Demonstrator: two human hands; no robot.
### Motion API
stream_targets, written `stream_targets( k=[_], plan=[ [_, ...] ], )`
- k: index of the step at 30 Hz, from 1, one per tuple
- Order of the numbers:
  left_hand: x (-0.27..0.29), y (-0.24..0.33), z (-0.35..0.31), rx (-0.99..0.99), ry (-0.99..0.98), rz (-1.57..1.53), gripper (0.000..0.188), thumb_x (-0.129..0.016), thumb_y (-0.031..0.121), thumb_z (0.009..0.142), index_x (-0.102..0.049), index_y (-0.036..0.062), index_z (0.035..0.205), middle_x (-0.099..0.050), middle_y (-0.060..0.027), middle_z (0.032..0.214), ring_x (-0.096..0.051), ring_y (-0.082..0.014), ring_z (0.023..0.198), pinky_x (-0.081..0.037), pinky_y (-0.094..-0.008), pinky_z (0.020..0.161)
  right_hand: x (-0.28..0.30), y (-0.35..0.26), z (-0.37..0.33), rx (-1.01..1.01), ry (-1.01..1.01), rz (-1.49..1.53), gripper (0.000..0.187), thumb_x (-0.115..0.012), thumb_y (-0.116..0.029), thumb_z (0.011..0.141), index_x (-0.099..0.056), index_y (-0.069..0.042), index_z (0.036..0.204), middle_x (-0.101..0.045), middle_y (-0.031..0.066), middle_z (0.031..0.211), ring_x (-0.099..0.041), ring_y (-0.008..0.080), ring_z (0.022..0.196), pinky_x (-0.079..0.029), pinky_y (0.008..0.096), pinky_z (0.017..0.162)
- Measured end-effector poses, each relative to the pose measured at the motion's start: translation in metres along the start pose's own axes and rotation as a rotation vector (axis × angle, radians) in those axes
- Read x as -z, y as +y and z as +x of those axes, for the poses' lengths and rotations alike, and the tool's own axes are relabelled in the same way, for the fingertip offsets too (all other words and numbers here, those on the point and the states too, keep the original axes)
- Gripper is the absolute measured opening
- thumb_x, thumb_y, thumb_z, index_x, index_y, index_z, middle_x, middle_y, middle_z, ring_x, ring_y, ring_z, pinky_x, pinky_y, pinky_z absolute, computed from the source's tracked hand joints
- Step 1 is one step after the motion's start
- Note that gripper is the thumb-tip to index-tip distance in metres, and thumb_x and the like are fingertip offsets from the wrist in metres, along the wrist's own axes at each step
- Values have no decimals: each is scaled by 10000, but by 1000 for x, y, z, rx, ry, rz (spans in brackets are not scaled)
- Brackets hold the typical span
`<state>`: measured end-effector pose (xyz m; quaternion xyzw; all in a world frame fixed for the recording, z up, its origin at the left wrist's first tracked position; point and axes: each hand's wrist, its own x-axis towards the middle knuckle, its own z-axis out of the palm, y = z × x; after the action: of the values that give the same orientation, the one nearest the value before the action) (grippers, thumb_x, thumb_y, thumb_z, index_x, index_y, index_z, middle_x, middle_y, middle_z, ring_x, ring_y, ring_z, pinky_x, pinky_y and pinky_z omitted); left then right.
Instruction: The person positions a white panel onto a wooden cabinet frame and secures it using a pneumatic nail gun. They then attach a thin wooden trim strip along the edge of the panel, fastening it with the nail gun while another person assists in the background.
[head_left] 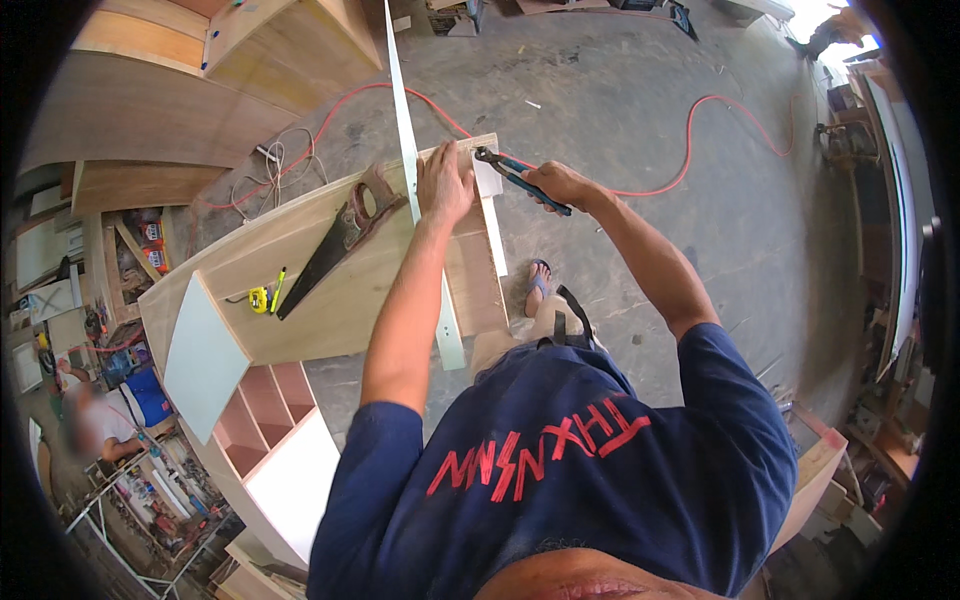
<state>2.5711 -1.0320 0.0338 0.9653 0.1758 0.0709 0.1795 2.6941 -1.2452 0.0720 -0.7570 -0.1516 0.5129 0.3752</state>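
My right hand point(562, 186) is closed round the teal-and-black handles of a pair of pincers point(515, 174). Their dark jaws touch the end of a plywood panel point(340, 325), near its far right corner. Close by, my left hand point(443, 187) lies with fingers stretched out on the panel, beside a long pale strip point(449, 330) that crosses it. A narrow white piece point(494, 235) runs along the panel's right end. Left of my arm, a handsaw point(335, 245) with a wooden handle lies on the wood, along with a yellow tape measure point(259, 299) and a yellow-green marker point(279, 284).
Wooden cabinets point(290, 60) stand at the far left. A red hose point(688, 150) winds over the concrete floor point(620, 90). Below the panel is a cabinet with compartments point(262, 415). Another person point(100, 425) sits at the left among tools. Shelving and boards line the right wall.
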Motion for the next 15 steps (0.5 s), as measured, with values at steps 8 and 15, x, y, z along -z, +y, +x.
stream_targets(
  k=[8,15],
  plan=[
    [-46,-21,43,7,2,-227,371,-658,212,835,-690,131,1195,-654,-67,1253,-566,-269,1235,-263,-518,1193,43,-18,4,-58,-64,-194,490,-525,-374,1013,-615,37,762,-569,72,638,-531,171,466,-415,360,423],
    [-42,-12,41,3,50,-220,327,-689,229,891,-679,119,1199,-661,-86,1233,-567,-298,1226,-256,-519,1190,94,17,-74,-16,-7,-165,481,-512,-360,1008,-588,27,734,-578,64,631,-559,145,487,-445,349,443]
  ],
)
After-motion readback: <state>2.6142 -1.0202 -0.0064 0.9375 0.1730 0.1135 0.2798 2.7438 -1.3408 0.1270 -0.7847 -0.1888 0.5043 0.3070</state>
